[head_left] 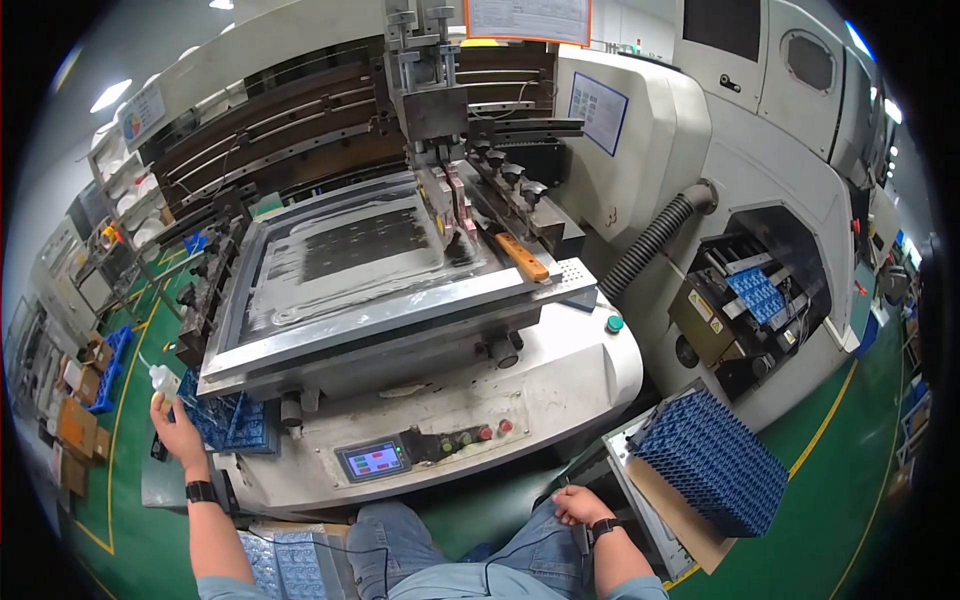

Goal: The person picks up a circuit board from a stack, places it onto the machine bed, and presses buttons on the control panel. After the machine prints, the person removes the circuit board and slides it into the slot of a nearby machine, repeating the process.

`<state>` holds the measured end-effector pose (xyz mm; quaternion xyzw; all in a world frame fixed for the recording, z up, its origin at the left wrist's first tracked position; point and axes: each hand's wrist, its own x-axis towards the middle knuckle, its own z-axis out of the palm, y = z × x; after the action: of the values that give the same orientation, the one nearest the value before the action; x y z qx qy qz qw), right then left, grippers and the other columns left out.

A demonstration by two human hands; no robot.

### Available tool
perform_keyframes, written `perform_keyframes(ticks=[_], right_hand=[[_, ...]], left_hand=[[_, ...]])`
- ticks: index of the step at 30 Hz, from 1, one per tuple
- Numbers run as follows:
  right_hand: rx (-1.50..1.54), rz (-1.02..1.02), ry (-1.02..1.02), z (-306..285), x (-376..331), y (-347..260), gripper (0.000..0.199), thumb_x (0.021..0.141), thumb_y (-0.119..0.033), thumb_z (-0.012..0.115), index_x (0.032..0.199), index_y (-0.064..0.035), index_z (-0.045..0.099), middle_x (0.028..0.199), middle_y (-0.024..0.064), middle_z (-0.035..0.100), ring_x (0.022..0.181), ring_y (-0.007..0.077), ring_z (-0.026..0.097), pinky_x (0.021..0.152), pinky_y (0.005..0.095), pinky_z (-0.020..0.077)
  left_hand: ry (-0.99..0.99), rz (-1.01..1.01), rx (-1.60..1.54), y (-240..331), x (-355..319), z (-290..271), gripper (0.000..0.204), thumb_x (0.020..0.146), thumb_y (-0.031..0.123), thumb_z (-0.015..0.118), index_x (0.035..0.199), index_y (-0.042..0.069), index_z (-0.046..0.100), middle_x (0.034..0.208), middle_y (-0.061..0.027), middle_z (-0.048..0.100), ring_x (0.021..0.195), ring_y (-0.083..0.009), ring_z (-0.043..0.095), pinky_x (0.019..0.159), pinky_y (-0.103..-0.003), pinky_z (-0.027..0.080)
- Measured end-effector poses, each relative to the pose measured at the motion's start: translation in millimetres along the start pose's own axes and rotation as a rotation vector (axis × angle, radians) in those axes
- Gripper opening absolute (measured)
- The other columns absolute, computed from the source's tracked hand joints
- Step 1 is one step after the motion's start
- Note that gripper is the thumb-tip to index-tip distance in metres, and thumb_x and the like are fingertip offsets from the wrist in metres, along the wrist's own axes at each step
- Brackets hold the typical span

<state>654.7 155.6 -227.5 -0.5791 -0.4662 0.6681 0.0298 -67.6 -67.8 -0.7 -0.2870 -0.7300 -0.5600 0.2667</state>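
My left hand (180,434) is wrapped around a small white squeeze bottle (162,379) with a thin spout, held up at the left corner of the screen-printing machine (555,365). Just right of this hand, blue patterned panels (238,424) lie under the frame's corner. My right hand (581,505) rests by my right thigh with its fingers curled closed. Whether anything is inside those fingers is hidden. In front of me the metal-framed screen (350,258) is smeared with grey paste. A wooden-handled scraper (522,257) lies on its right side.
A tall stack of blue panels (712,462) stands on brown cardboard (680,510) at right. More panels (285,563) lie near my left thigh. The machine front carries a small touchscreen (374,459); a green button (614,324) sits at its right. A ribbed hose (650,243) joins the neighbouring machine.
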Motion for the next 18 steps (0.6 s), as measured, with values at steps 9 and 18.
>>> perform_keyframes(ticks=[9,18], right_hand=[[-0.066,-0.020,0.053,1,54,38,0.021,0.095,-0.029,0.065,0.094,-0.0079,0.064,0.077,0.0035,0.065,0.059,0.0133,0.060,0.051,0.0274,0.0480],[-0.858,-0.697,-0.084,64,38,-69,0.038,0.089,-0.034,0.069,0.113,-0.0041,0.068,0.095,0.0149,0.072,0.086,0.0305,0.070,0.078,0.0381,0.0552]], left_hand=[[-0.150,-0.286,-0.164,-20,-122,31,0.034,0.093,0.013,0.066,0.120,-0.006,0.062,0.115,-0.0136,0.069,0.105,-0.0224,0.064,0.095,-0.034,0.047],[-0.068,-0.193,-0.127,-67,-132,73,0.029,0.097,0.018,0.061,0.115,-0.005,0.065,0.107,-0.0175,0.072,0.100,-0.0287,0.069,0.088,-0.037,0.049]])
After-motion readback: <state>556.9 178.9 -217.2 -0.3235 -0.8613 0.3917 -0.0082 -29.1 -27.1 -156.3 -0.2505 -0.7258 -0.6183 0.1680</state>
